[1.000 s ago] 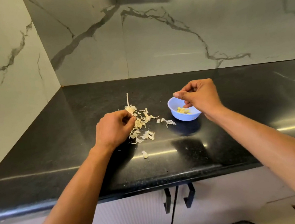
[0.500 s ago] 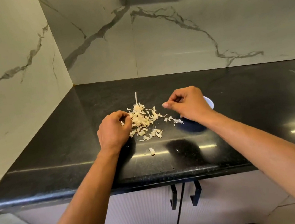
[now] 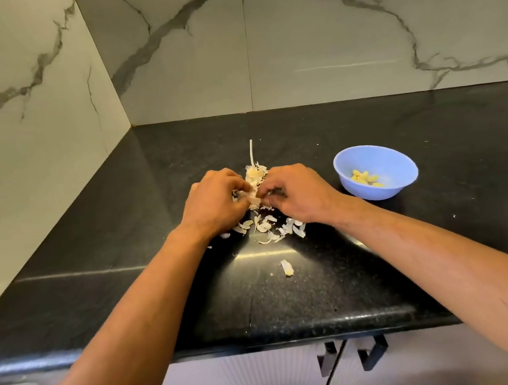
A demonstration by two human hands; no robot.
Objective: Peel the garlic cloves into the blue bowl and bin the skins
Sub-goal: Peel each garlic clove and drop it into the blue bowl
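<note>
Pinching skins (image 3: pixel 254 192) left of bowl (image 3: pixel 376 171), left hand (image 3: pixel 215 202) and right hand (image 3: pixel 299 194) curled.
Risking flakes scattering off counter (image 3: pixel 413 252).

Counter (image 3: pixel 323 295): glossy speckled black stone. Walls (image 3: pixel 323 39): smooth veined marble. Bowl (image 3: pixel 403 170): smooth blue plastic. Skins (image 3: pixel 266 226): dry, papery.

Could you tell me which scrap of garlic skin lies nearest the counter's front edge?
The lone pale garlic skin scrap, lying apart from the pile of skins, nearer the front edge.
</note>
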